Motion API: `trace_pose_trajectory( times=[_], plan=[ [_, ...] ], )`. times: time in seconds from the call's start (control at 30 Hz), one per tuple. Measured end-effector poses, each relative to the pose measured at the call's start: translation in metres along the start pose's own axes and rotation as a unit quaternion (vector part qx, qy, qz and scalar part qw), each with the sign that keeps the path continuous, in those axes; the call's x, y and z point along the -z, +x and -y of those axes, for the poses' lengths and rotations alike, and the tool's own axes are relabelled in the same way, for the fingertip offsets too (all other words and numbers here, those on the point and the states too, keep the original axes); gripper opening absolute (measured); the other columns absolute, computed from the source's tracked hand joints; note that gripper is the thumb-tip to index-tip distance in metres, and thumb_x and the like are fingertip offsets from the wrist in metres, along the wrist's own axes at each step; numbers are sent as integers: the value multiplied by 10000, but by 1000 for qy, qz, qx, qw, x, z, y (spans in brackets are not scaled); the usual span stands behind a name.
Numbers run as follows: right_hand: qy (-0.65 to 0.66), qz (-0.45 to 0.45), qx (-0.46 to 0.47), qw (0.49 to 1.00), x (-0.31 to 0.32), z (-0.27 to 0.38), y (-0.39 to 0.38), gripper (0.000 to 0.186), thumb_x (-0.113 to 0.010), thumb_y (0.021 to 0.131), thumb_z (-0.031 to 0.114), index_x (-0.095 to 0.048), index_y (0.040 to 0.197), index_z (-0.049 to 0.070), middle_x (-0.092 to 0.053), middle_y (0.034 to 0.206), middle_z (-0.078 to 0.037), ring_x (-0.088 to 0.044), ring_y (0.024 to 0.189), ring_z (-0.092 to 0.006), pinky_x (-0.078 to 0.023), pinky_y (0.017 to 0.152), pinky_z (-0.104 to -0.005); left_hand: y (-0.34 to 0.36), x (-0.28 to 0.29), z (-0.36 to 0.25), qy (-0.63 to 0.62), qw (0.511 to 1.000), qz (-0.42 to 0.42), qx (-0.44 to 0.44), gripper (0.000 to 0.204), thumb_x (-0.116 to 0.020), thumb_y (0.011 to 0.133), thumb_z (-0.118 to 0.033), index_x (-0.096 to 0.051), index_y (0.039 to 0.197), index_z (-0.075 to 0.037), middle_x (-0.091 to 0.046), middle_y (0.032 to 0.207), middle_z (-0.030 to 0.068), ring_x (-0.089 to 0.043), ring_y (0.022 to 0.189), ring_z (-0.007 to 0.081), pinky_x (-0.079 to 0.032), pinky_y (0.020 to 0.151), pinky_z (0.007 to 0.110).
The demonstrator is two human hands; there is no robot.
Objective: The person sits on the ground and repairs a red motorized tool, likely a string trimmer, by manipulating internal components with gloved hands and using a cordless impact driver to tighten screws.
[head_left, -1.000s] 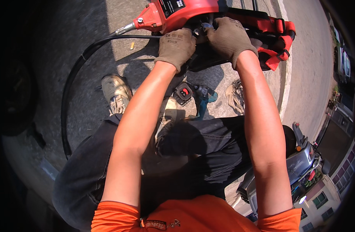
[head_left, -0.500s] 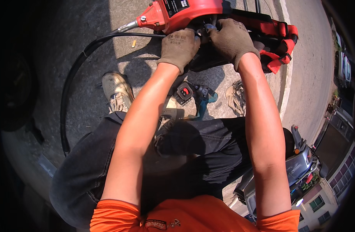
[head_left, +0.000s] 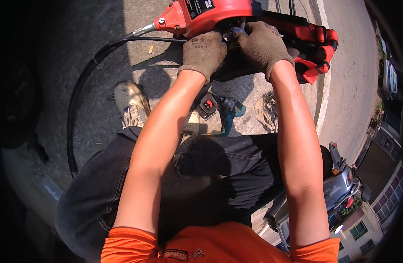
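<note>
Nearest first: orange shirt (head_left: 227,243); dark trousers (head_left: 236,153), legs bent; pale laced shoes (head_left: 132,103) on pavement (head_left: 100,114). Beyond the knees, one teal tool (head_left: 227,120), lying down; beside it, one black squarish holder (head_left: 206,106), a red piece inside. To the right, one pale crumpled item, kind unclear (head_left: 267,111).

Further out, left hand (head_left: 203,53), in a brown glove: fingers curled under the red housing (head_left: 221,15), tips hidden; grasp cannot be told. Right hand (head_left: 265,46), matching glove: fingers bent at a small greyish part (head_left: 238,30) in the housing's dark open underside; whether pinched, cannot be told. Remaining contents hidden.

Attached to the housing, left: black hose (head_left: 80,83). Right of the hands: red straps (head_left: 326,52). Farther off: road (head_left: 355,65).

Compared with one second ago: housing and gloves slightly farther right in view; both hands remain at the underside.
</note>
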State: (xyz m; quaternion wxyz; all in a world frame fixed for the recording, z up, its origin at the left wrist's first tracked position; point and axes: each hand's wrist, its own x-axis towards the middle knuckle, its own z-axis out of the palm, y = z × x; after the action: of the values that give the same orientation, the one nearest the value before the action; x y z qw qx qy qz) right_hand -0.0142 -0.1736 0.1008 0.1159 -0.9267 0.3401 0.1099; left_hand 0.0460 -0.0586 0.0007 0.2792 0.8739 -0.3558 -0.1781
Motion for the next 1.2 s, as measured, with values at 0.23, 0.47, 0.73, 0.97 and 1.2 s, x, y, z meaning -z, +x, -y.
trace_pose_trajectory(
  times=[0.23, 0.47, 0.73, 0.97, 1.2],
  plan=[
    [-4, -12, 11, 1000, -2, 0, 0, 370, -593, 868, 328, -708, 990, -2, -674, 1046, -258, -644, 1033, -399, -497, 933, -454, 1, 4, 0, 5, 1000, 5, 5, 324, -579, 865, -352, -683, 871, -46, -689, 875, 198, -678, 863, 373, -531, 780, 474],
    [-2, 15, -1, 1000, 1, 1, 1, 362, -591, 863, 321, -713, 980, 1, -675, 1041, -259, -644, 1034, -400, -496, 935, -456, 0, 4, 9, 4, 999, 13, -33, 328, -596, 857, -354, -679, 892, -39, -690, 880, 209, -683, 863, 368, -536, 771, 471],
    [-5, 15, 2, 1000, 3, 0, 1, 374, -583, 869, 332, -712, 981, 0, -676, 1034, -259, -644, 1032, -400, -495, 936, -455, -1, -3, 11, -1, 999, -9, -50, 330, -603, 852, -365, -683, 890, -47, -692, 862, 201, -686, 825, 366, -541, 753, 474],
    [-11, -6, 16, 1000, 0, 0, -1, 392, -590, 875, 348, -708, 988, -8, -675, 1045, -255, -641, 1038, -397, -491, 942, -448, 1, -3, 2, -6, 1000, -1, 6, 310, -589, 864, -341, -679, 909, -48, -689, 865, 204, -682, 839, 371, -543, 754, 468],
    [-26, 7, 5, 1000, -3, -6, 5, 419, -589, 879, 366, -692, 1121, 39, -645, 1157, -234, -605, 1106, -397, -464, 985, -450, 3, 4, 7, -11, 1000, 15, -25, 306, -590, 861, -332, -676, 897, -41, -689, 870, 202, -684, 849, 365, -538, 770, 477]
  ],
)
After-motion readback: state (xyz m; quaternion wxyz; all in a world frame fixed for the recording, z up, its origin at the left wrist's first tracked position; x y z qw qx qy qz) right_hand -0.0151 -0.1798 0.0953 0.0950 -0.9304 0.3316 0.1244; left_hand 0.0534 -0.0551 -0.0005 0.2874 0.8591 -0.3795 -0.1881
